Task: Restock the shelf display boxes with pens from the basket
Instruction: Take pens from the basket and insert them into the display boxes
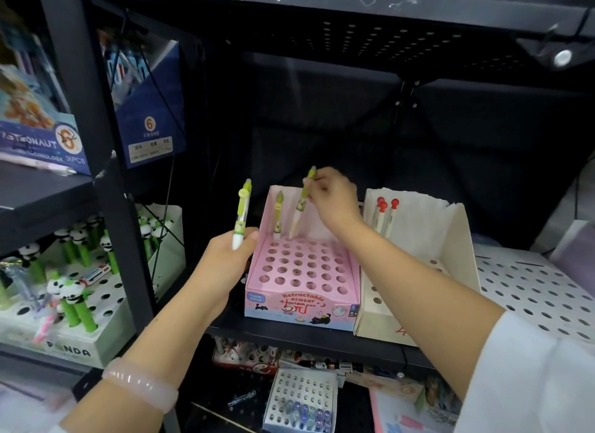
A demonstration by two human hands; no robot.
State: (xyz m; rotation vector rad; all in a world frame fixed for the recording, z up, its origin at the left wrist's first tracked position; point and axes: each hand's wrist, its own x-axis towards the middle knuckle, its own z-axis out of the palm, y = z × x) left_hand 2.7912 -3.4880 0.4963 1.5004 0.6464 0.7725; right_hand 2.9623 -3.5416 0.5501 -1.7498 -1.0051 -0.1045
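If my right hand (331, 196), pinching a green pen (302, 204), tilts over the pink display box (302, 281), the tip misses its hole; my left hand (225, 255) grips a spare pen (241, 213).

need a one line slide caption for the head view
Right hand lowers a green pen into the pink display box; left hand holds another pen.

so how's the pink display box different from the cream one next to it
The pink display box has a printed front reading "Retractable eraser"; the cream box is plain apart from a red mark. The pink box holds one standing green pen, with the right hand lowering another; the cream box holds three red-topped pens. Both sit side by side on the shelf, with hole-grid trays mostly unfilled.
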